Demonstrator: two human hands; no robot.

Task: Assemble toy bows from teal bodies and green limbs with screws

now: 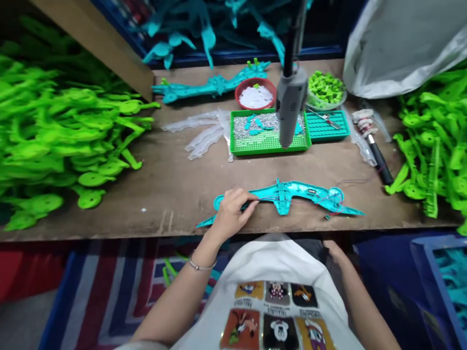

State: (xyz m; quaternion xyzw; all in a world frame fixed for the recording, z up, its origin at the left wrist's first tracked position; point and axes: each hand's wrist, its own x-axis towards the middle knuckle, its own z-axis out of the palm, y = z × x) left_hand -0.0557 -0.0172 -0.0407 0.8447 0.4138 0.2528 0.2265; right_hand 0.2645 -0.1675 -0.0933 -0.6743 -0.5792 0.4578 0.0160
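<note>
A turquoise plastic half-shell shaped like a toy bow (284, 193) lies on the bench near its front edge, hollow side up. My left hand (235, 209) is over its left part, thumb and fingers closed on thin wires (268, 199) that run right along the shell. More thin wires loop around the shell's right end, where a small green circuit piece (327, 217) lies just below the shell. My right hand (331, 249) is low by my lap, below the bench edge; its fingers are hidden.
A grey electric screwdriver (292, 104) hangs over a green tray (270, 149) of screws and turquoise bits. Behind stand a red bowl (256, 95) and a tub of green pieces (326, 87). Lime-green parts (73, 136) pile up on both sides. A black-handled tool (379, 158) lies right.
</note>
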